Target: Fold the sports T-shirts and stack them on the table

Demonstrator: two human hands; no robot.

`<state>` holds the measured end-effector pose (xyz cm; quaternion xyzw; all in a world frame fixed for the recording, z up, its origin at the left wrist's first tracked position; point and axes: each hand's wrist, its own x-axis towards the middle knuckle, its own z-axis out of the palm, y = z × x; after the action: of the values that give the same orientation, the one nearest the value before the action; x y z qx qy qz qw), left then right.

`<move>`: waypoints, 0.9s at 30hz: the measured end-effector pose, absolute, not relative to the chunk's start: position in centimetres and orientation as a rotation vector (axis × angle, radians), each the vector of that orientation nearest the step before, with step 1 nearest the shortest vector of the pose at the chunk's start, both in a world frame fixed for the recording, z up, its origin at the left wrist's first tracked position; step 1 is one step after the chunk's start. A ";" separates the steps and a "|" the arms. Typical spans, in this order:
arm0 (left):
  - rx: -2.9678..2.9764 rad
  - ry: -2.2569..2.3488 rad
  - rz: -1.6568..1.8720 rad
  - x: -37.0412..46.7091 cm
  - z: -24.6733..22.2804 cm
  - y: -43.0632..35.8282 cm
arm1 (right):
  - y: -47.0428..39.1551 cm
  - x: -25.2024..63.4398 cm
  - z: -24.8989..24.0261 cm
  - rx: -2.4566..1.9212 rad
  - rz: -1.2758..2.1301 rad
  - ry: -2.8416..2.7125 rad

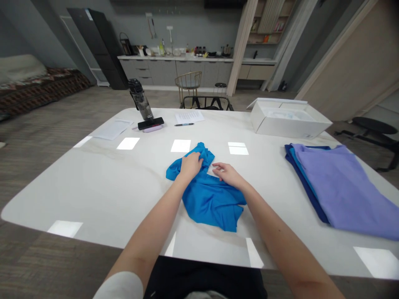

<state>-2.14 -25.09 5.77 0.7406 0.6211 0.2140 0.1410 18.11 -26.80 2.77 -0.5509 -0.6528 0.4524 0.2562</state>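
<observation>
Blue cloth point(212, 201) beneath left grip point(190, 165)

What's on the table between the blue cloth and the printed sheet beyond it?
In the head view, a pen lies there, close to the printed sheet, with a patch of reflected light nearer the blue cloth.

The left hand point(190, 166) hides some fingertips in the blue cloth point(213, 199). Toward the table's point(93, 182) right edge, the lilac cloth point(339, 182) covers most of the darker cloths point(304, 176) and runs out of view. The print on the sheet point(191, 116) near the far edge is too small for me to read.
</observation>
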 end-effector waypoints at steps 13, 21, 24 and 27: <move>1.462 1.081 0.949 -2.4 8.0 -22.0 | -22.2 19.2 7.2 -1.396 1.184 -1.738; 1.263 1.093 0.840 -1.0 8.4 -22.5 | -22.6 17.8 8.7 -1.338 1.317 -1.725; 1.157 1.060 0.930 -1.4 8.3 -22.1 | -22.2 18.4 8.3 -1.396 1.241 -1.712; 1.057 1.126 1.149 -4.0 8.4 -20.8 | -21.4 20.7 7.8 -1.485 1.212 -1.670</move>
<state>-4.04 -20.79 8.45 0.4505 0.4800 0.4898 0.5716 20.71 -21.36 7.83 -0.5581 -0.6276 0.4556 0.2950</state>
